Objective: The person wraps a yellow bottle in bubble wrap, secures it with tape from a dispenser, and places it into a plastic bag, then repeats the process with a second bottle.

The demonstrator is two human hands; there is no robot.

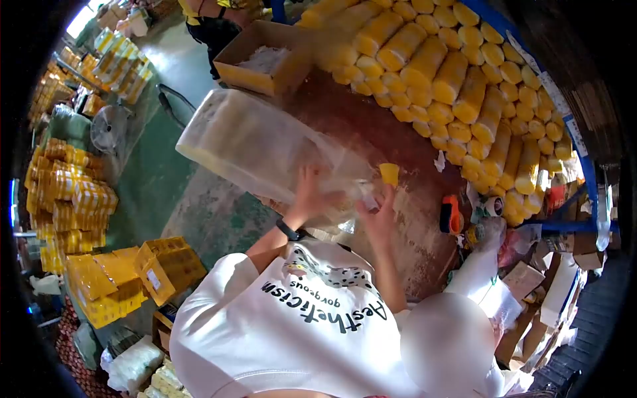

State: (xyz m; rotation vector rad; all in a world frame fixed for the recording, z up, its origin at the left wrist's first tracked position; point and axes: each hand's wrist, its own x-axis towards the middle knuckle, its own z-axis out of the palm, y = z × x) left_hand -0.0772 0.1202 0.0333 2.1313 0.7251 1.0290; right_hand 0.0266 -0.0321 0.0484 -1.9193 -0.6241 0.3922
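While the left hand lies with its fingers spread on the near end of a large translucent plastic bag, the right hand bends its fingers around the crumpled film at that end; whether they grip it, I cannot tell. Taking mid-view as the dial's centre, the bag stretches toward 10 o'clock. The left palm seems set to steady it, leaving the right fingers free for the loose end. A yellow cup-shaped piece sits at the right fingertips, toward 1 o'clock; contact is unclear.

The orange tape dispenser at 3 o'clock probably stands there for easy reach across the brown work surface. Yellow cylindrical rolls are piled toward 2 o'clock, likely laid lengthwise so they nest. Yellow-taped cartons are stacked at 9 o'clock, seemingly to save floor.

Cloudy film blurs the bag's contents. White material fills the cardboard box at 11 o'clock, but its kind is indistinct. Beside it, another person is cut off by the top edge.
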